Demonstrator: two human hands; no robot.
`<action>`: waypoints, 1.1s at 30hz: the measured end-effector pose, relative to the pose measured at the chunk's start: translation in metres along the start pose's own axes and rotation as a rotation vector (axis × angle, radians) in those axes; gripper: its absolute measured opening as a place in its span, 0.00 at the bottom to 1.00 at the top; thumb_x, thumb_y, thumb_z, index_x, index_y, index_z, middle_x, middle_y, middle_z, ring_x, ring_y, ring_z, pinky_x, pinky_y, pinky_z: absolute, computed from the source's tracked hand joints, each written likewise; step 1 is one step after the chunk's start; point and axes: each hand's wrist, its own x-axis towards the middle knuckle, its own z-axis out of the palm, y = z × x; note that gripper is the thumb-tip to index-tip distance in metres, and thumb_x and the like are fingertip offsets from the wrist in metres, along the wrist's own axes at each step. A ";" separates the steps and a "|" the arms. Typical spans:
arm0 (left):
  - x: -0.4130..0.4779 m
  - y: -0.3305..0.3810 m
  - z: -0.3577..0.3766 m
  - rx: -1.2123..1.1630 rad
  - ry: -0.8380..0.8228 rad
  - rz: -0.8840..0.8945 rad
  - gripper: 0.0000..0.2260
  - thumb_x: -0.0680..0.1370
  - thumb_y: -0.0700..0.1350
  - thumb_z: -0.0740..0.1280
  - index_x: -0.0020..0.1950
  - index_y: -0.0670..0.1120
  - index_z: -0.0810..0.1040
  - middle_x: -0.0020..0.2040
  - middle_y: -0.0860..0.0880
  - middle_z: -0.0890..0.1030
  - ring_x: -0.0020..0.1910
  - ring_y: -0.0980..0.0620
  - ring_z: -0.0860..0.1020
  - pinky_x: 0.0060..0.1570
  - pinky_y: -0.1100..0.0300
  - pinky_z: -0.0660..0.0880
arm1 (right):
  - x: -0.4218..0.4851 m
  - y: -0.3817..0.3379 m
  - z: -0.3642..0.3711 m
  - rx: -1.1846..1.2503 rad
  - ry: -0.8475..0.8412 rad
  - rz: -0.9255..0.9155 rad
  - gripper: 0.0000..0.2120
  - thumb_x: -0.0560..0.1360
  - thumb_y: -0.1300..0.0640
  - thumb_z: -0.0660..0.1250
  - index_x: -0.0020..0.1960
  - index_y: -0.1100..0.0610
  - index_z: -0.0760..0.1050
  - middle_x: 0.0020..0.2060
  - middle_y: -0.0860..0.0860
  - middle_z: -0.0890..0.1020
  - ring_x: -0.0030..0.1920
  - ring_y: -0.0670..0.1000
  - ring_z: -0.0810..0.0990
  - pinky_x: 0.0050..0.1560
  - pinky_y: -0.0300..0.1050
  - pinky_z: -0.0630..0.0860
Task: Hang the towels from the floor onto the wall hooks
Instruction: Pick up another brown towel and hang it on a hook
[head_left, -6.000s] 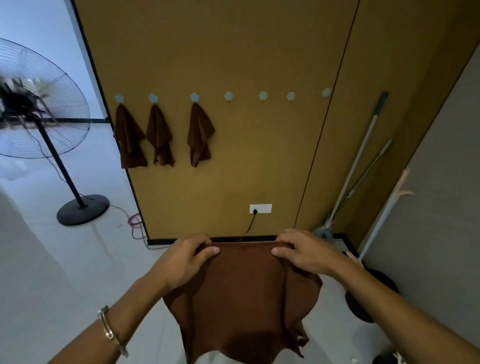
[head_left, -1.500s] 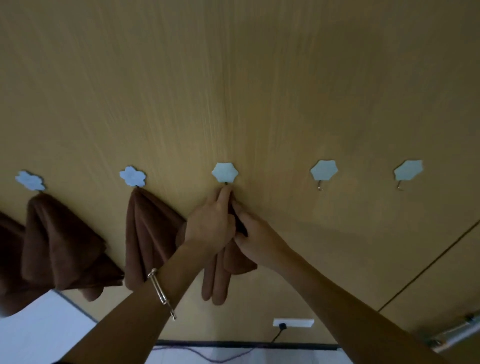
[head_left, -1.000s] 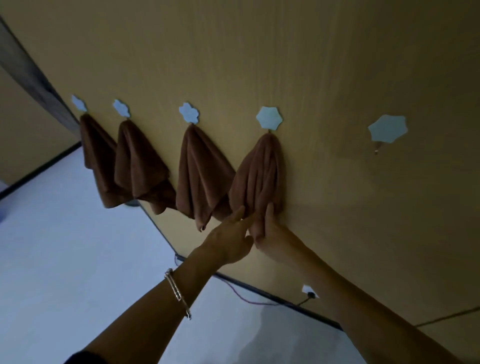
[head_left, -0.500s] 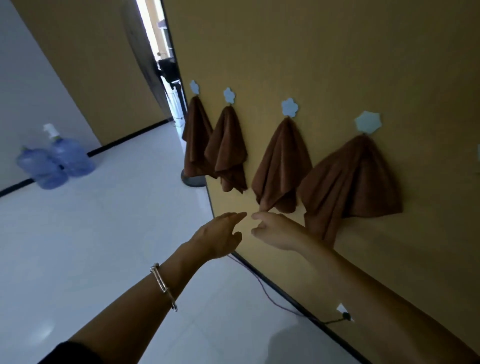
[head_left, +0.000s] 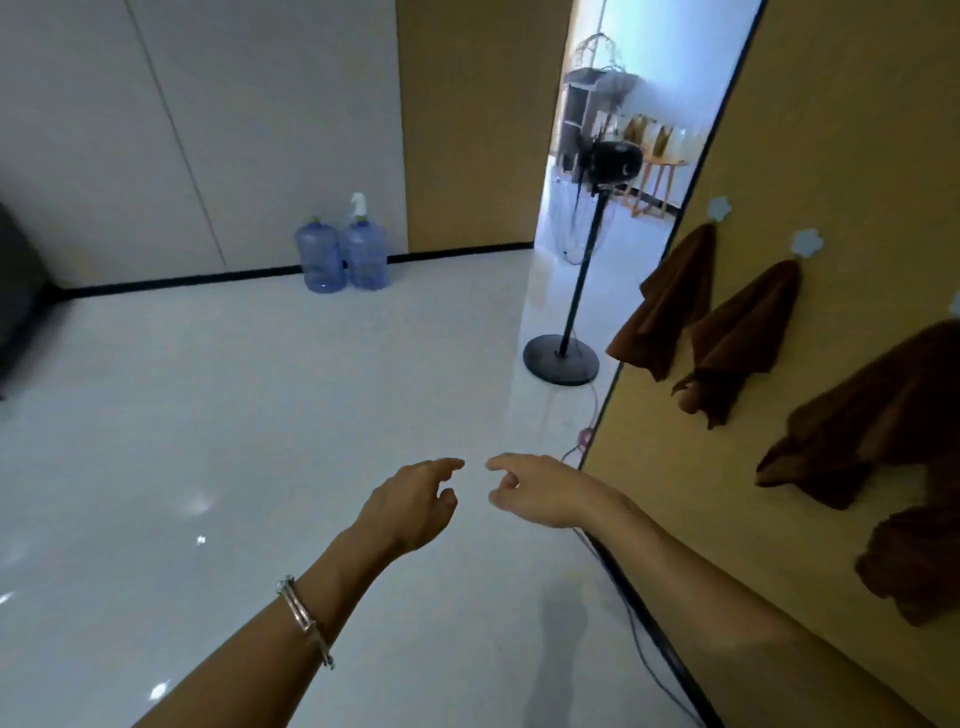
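Brown towels (head_left: 744, 340), four counted, hang in a row on the ochre wall (head_left: 831, 130) to my right, each under a pale flower-shaped hook (head_left: 807, 242); the nearest towel (head_left: 917, 564) is cut by the frame edge. Left hand (head_left: 415, 506): fingers loosely curled, forefinger forward, holding nothing; silver bracelet (head_left: 304, 616) at the wrist. Right hand (head_left: 540, 491): likewise slack and empty, just beside the left without touching it, both out over the white floor (head_left: 234, 415). Step in hand, as I judge it: between towels, one hanging finished and the search for the next begun. No towel shows on the stretch of floor in view, so the next move calls for turning further or looking lower, then stooping to take a towel by an edge that a hook can catch. Other items: standing fan (head_left: 571, 291) by the doorway, two water bottles (head_left: 340, 254) against the far wall, a cable (head_left: 639, 639) along the skirting. Changes: a second ago my fingers lay on the nearest towel; half a second ago they were off it and the wall filled much of the view; now my head is turned to the open room and the towels sit at the right margin.
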 end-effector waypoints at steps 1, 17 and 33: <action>-0.011 -0.022 -0.010 -0.025 0.025 -0.044 0.20 0.80 0.46 0.58 0.72 0.53 0.66 0.66 0.52 0.74 0.64 0.51 0.73 0.63 0.55 0.71 | 0.009 -0.021 0.011 -0.032 -0.024 -0.029 0.25 0.79 0.49 0.58 0.75 0.47 0.60 0.69 0.50 0.71 0.66 0.52 0.70 0.64 0.45 0.67; -0.166 -0.233 -0.046 -0.643 0.441 -0.772 0.15 0.78 0.44 0.59 0.63 0.51 0.75 0.57 0.51 0.80 0.52 0.52 0.79 0.52 0.60 0.74 | 0.110 -0.240 0.171 -0.433 -0.459 -0.391 0.24 0.79 0.47 0.59 0.74 0.47 0.60 0.67 0.48 0.73 0.66 0.51 0.71 0.64 0.46 0.67; -0.144 -0.363 -0.142 -0.580 0.635 -1.132 0.15 0.79 0.42 0.57 0.64 0.51 0.75 0.60 0.53 0.79 0.55 0.57 0.76 0.49 0.67 0.68 | 0.280 -0.417 0.227 -0.534 -0.744 -0.638 0.25 0.78 0.47 0.59 0.74 0.47 0.61 0.65 0.48 0.74 0.64 0.51 0.73 0.65 0.46 0.68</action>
